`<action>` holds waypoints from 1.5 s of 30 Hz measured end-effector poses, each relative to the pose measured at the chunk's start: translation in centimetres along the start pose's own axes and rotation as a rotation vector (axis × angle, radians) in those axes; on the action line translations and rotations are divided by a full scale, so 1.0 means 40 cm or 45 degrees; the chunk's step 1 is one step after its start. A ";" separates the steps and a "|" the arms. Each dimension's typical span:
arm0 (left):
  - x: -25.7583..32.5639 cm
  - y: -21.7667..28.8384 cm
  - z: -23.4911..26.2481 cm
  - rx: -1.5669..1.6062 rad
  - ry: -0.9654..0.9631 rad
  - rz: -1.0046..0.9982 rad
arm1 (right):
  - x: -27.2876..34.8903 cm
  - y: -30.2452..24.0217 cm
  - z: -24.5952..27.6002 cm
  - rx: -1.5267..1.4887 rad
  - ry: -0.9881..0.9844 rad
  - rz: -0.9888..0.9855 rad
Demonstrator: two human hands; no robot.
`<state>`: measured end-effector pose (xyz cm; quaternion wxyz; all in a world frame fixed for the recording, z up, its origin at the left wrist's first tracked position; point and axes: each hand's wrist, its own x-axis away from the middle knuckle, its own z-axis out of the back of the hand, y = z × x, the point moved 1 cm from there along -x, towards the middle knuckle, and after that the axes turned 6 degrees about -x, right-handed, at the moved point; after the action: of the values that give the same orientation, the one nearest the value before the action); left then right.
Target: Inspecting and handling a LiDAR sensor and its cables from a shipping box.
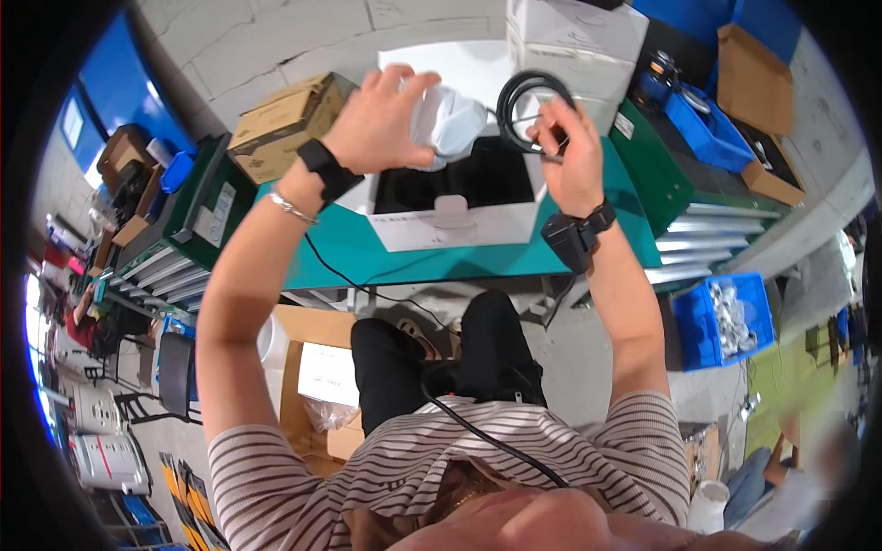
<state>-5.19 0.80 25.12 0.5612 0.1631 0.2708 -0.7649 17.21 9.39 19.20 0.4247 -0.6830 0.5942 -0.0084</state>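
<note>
My left hand [381, 119] is closed around a white device in thin pale wrapping [455, 124], whose exact kind I cannot make out. In my right hand [574, 151] is a coiled black cable [507, 96], pinched between thumb and fingers. The cable's near side reaches toward the wrapped device; whether the two are joined is unclear. Both things are held above an open white box [450, 231] with a dark inside. That box rests on a green tabletop [340, 253], its front flap tab standing up.
A brown carton [285, 129] stands at the back left, and stacked white boxes [574, 41] at the back right. Green drawer cabinets flank the table. A blue bin of clear packing [726, 321] sits at right. By my legs is an open carton [317, 326].
</note>
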 end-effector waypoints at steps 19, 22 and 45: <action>-0.165 0.580 -0.324 0.371 -0.274 -0.230 | 0.317 -0.284 0.409 0.497 0.606 0.102; -0.149 0.577 -0.373 0.338 -0.328 -0.172 | 0.298 -0.236 0.421 0.468 0.742 -0.022; 0.015 0.337 -0.424 0.248 -0.523 0.193 | 0.065 0.086 0.441 0.445 0.378 -0.526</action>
<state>6.48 7.46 8.10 0.6420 0.0772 0.0629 -0.7602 24.32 17.57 4.62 0.4335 -0.6972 0.4879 -0.2965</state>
